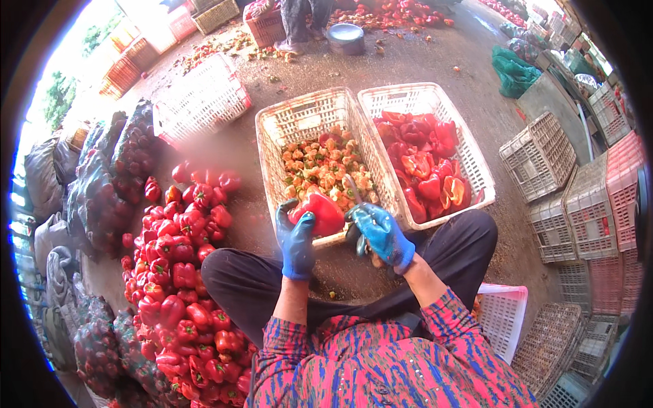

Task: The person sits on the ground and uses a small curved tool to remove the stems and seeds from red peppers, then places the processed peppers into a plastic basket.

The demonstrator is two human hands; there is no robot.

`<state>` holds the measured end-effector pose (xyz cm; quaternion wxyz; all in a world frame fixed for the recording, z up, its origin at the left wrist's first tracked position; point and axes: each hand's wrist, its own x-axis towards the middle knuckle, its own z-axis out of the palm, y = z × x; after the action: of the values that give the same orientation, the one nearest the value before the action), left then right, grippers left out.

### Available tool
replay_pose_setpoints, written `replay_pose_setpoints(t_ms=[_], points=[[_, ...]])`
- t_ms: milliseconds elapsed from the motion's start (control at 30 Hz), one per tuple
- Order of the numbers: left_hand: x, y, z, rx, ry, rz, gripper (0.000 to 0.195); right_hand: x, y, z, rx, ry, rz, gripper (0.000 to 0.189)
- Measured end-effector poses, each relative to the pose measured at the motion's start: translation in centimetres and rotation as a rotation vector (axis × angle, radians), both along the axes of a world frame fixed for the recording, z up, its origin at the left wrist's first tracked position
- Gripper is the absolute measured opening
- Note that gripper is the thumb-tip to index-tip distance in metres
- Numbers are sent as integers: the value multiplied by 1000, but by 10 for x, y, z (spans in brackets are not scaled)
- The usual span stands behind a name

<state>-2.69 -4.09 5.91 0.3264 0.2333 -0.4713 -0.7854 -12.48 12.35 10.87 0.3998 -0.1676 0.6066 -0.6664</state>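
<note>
My left hand (297,239), in a blue coated glove, grips a red bell pepper (321,213) over the near end of a white plastic crate (268,153). In my right hand (378,232), gloved alike, is a small knife (352,187) with a slim blade pointing away from me. The blade is just right of the pepper, and its handle is mostly hidden. Orange-yellow pepper cores (326,163) with seeds and green stems lie in that crate. Close on its right stands a second white crate (433,94), holding cut red pepper pieces (418,153).
A pile of whole red peppers (183,275) spreads left of my knee, beside filled mesh sacks (97,194). Stacked crates (586,219) line the right. Ahead are another white crate (204,97), a metal bucket (346,39) and a person's legs (301,20).
</note>
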Motion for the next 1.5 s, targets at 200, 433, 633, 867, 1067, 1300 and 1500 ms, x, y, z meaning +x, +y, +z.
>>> replay_pose_setpoints(t_ms=[200,433,633,867,1067,1300,1500], points=[[1,-5,-17,-439,-275,-66,60,7,3,-9,134,281,186,25],[8,-13,-33,-77,-343,-179,52,8,-8,-62,307,410,267,23],[23,-30,-66,2,-275,-56,41,20,20,-60,597,1262,861,19],[9,-15,-62,-239,-93,-332,48,14,27,-31,309,575,-62,79],[-43,75,28,-81,-140,-561,54,-4,34,-61,49,400,-76,91],[-78,112,56,-86,-93,-739,54,-16,57,-129,106,527,-37,90],[-93,142,80,-101,-81,-849,55,-4,78,-178,-142,529,-116,70]])
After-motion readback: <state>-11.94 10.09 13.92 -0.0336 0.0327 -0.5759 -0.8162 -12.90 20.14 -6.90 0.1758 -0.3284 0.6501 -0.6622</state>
